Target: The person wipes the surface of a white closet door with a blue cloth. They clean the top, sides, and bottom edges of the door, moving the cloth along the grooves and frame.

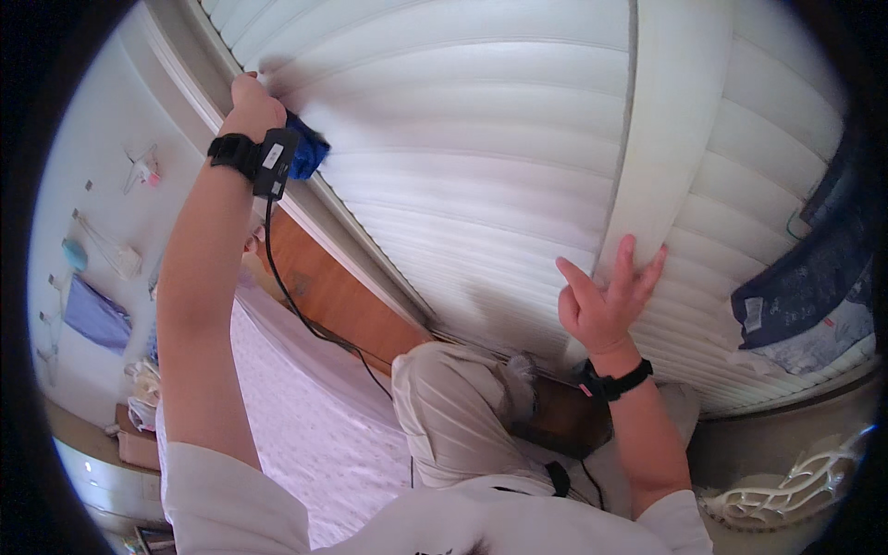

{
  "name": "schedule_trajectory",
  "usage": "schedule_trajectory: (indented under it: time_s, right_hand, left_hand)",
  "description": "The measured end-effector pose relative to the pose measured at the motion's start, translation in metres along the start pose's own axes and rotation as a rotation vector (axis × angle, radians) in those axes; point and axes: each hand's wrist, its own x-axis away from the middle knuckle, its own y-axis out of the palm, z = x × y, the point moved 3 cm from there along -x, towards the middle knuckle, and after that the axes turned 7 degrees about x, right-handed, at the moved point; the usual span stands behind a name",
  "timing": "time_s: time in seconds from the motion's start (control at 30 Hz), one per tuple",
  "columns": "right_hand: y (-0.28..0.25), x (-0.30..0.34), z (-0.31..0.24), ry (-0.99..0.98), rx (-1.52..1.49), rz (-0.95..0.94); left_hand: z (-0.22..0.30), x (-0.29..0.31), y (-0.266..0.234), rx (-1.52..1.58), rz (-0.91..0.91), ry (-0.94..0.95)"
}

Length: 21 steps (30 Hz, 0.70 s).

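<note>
I have the left hand [257, 109] high against the white slatted panel [481, 157], close to its pale side frame, with a deep-blue crumpled cloth [307, 159] showing just below the palm. Its fingertips are hidden from me, so I cannot tell whether they pinch the cloth or only press it on the slats. The right hand [603, 301] has its fingers spread over the broad white upright board [661, 120], holding nothing; contact is unclear from here.

A loose hold, I judge, could let the cloth slip, or a slat edge could snag it. The thin black cable [269, 233] from the black box-shaped wrist module [276, 165] worries me more (it hangs in a long curve): a further stretch upward could pull it tight or hook it on the frame. A wide swing of the right arm could knock the dark-blue patterned fabric [786, 282].

As for containers, a brown box-like thing [137, 450] sits at lower left with pale bundled cloth [143, 410] just above; I cannot make out its contents, nor anything behind the slats.
</note>
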Motion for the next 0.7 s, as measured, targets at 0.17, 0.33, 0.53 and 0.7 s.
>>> schedule_trajectory:
  time_s: [0.17, 0.33, 0.53, 0.7]
  right_hand:
    - [0.003, 0.004, -0.01, 0.019, -0.023, -0.009]
    - [-0.003, 0.008, 0.006, -0.03, 0.041, -0.085]
    - [-0.001, 0.0, -0.004, -0.035, 0.052, -0.031]
    - [0.002, 0.001, -0.004, -0.077, 0.095, -0.047]
  left_hand:
    - [0.036, -0.069, -0.012, -0.147, -0.106, 0.095]
    - [-0.034, 0.034, -0.005, -0.238, 0.032, 0.34]
    - [-0.075, 0.038, -0.055, -0.657, 0.143, 0.709]
    - [-0.149, 0.049, -0.105, -0.75, 0.109, 0.774]
